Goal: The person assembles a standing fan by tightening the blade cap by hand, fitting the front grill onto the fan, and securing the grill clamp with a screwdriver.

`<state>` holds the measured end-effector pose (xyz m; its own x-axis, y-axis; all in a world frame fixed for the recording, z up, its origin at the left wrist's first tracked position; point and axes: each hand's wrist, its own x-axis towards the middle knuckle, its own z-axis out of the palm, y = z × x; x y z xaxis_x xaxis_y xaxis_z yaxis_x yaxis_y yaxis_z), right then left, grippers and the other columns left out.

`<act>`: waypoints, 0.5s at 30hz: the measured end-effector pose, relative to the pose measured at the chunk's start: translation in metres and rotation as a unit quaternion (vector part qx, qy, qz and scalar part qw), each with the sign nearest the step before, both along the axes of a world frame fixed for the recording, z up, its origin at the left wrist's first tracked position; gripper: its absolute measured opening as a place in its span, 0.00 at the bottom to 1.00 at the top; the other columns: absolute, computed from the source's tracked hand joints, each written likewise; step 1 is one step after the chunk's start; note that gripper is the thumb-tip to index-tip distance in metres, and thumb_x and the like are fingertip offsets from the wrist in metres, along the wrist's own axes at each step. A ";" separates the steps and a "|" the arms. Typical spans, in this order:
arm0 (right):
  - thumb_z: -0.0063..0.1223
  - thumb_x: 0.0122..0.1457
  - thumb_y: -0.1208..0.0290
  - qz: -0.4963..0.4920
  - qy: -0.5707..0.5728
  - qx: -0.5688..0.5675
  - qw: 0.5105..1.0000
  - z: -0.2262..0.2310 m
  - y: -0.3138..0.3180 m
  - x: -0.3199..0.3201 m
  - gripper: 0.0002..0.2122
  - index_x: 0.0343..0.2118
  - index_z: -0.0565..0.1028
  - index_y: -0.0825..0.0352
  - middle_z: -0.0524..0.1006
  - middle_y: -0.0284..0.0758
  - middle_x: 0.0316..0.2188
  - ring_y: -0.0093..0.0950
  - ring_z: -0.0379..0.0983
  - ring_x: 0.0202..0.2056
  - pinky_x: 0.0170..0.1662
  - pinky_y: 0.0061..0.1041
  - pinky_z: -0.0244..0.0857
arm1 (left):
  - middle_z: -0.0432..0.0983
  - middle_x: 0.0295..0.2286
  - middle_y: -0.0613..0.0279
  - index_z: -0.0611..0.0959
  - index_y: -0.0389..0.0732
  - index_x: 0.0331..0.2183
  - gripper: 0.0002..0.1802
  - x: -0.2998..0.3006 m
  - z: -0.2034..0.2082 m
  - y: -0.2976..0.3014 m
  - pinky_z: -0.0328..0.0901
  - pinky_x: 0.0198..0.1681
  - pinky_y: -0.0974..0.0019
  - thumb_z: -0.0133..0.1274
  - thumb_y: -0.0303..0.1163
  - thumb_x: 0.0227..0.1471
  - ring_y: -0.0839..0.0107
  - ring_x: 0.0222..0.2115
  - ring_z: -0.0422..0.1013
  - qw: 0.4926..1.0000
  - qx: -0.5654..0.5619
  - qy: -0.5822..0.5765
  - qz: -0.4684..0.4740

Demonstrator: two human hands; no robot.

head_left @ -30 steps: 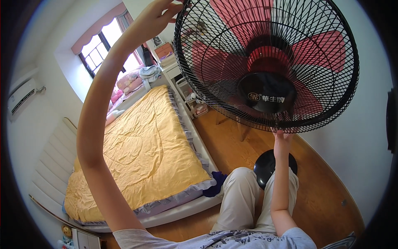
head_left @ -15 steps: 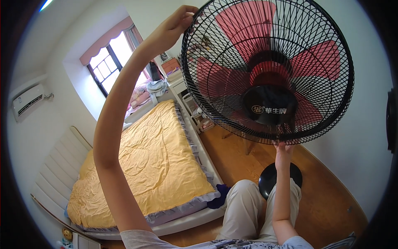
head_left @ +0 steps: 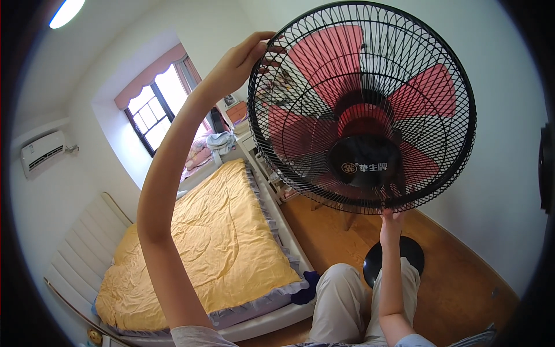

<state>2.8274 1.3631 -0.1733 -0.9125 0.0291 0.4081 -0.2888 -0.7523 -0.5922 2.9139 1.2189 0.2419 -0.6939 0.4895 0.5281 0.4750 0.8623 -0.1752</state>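
Observation:
A large electric fan (head_left: 365,159) fills the upper right, its face tilted toward me. Pinkish-red blades show through its round black wire fan guard (head_left: 470,124), and a glossy black cap covers the middle. My left hand (head_left: 243,61) grips the guard's rim at the upper left, fingertips showing behind the wires. At the guard's bottom edge, my right hand (head_left: 391,224) is closed around the rim, its fingers partly hidden by the wires. The fan's round black base (head_left: 411,253) rests on the floor beyond my right knee. The pole is hidden behind the fan head and my right arm.
A bed with a yellow quilt (head_left: 214,231) stands to the left. Dark cloth (head_left: 306,289) lies by its near corner. Behind are a window (head_left: 151,107) and a white shelf unit (head_left: 248,144). A white wall (head_left: 497,173) runs along the right.
In my view, the fan head has shifted down and slightly left, and my hands have moved with it. Both keep their hold on the rim. The room also sits slightly lower in view.

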 end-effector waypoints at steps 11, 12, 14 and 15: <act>0.55 0.34 0.42 -0.017 -0.002 0.010 1.000 -0.002 0.002 -0.003 0.47 0.53 0.43 0.60 0.54 0.34 0.49 0.27 0.53 0.49 0.49 0.30 0.52 | 0.73 0.32 0.58 0.68 0.39 0.41 0.15 -0.004 0.004 0.004 0.64 0.34 0.69 0.32 0.32 0.54 0.71 0.29 0.70 0.999 0.028 0.017 0.007; 0.55 0.34 0.42 -0.020 -0.001 0.009 1.000 -0.003 0.002 -0.003 0.47 0.53 0.43 0.60 0.54 0.34 0.49 0.27 0.53 0.49 0.49 0.30 0.52 | 0.73 0.32 0.59 0.69 0.39 0.41 0.15 -0.003 0.005 0.006 0.64 0.35 0.69 0.34 0.34 0.54 0.71 0.29 0.70 0.999 0.046 -0.002 -0.003; 0.56 0.34 0.43 -0.005 -0.005 0.008 1.000 -0.003 0.003 -0.003 0.47 0.53 0.42 0.60 0.53 0.34 0.50 0.28 0.53 0.49 0.49 0.30 0.52 | 0.72 0.33 0.61 0.69 0.41 0.42 0.16 0.003 0.007 0.006 0.63 0.38 0.70 0.36 0.37 0.53 0.72 0.31 0.69 0.983 0.162 -0.085 0.026; 0.56 0.34 0.43 -0.008 -0.005 0.007 1.000 -0.002 0.003 -0.003 0.47 0.53 0.42 0.60 0.53 0.34 0.50 0.28 0.53 0.49 0.49 0.30 0.52 | 0.72 0.34 0.61 0.69 0.41 0.43 0.17 0.002 0.009 0.007 0.63 0.38 0.70 0.37 0.38 0.53 0.72 0.33 0.69 0.990 0.120 -0.063 0.033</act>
